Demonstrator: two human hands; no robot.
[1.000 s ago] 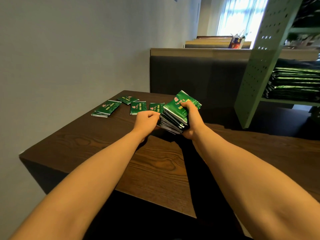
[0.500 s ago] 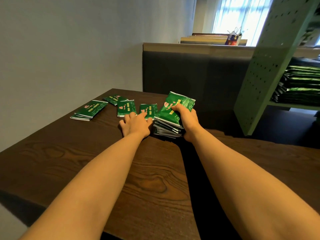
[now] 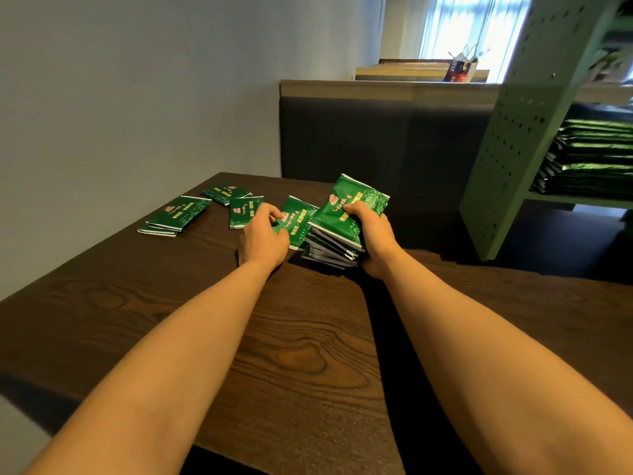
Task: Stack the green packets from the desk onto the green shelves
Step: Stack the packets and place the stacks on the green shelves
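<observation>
Now the left hand (image 3: 263, 236) is pinching a loose packet (image 3: 301, 219) lying just left of the stack (image 3: 334, 243), which the right hand (image 3: 371, 231) is gripping; green shelves (image 3: 507, 149) are waiting off right.

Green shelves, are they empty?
No, stacks of green packets already lie on the green shelves.

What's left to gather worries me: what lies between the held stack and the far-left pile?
Head view: the left hand gripping one packet, then a second packet flat on the desk; a third packet lies farther back.
</observation>
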